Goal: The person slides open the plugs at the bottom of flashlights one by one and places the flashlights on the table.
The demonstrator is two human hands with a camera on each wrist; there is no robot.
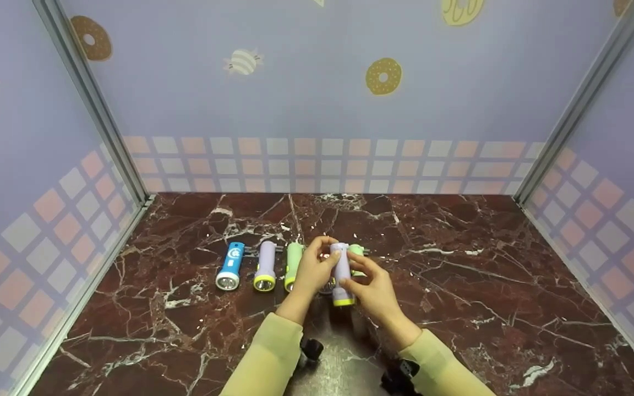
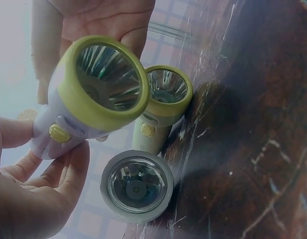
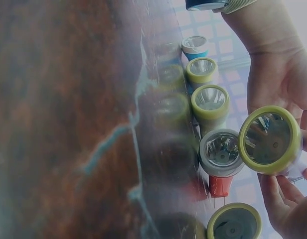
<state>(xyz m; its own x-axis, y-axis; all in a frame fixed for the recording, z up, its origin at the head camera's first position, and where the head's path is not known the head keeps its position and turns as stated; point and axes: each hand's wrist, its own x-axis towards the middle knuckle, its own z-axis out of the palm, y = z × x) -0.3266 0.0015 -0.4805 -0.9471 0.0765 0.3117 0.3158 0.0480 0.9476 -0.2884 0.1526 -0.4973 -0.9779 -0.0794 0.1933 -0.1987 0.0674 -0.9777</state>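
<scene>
A lilac flashlight (image 1: 342, 269) with a yellow rim is held up above the tabletop, lens end towards me. My left hand (image 1: 317, 267) pinches it near its tail end. From the other side, my right hand (image 1: 375, 286) grips its body with thumb and fingers. The left wrist view shows its yellow switch (image 2: 59, 133) and reflector. Right behind the held one, a red flashlight (image 3: 221, 186) with a grey head stands in the row, mostly covered by the hands in the head view. A green flashlight (image 1: 356, 254) is partly hidden behind my right hand.
Left of my hands, a blue flashlight (image 1: 230, 267), another lilac flashlight (image 1: 266, 267) and a green flashlight (image 1: 293, 264) lie in a row, lenses towards me. The dark red marbled tabletop (image 1: 460, 308) is bounded by patterned panels (image 1: 317, 110) at back and sides.
</scene>
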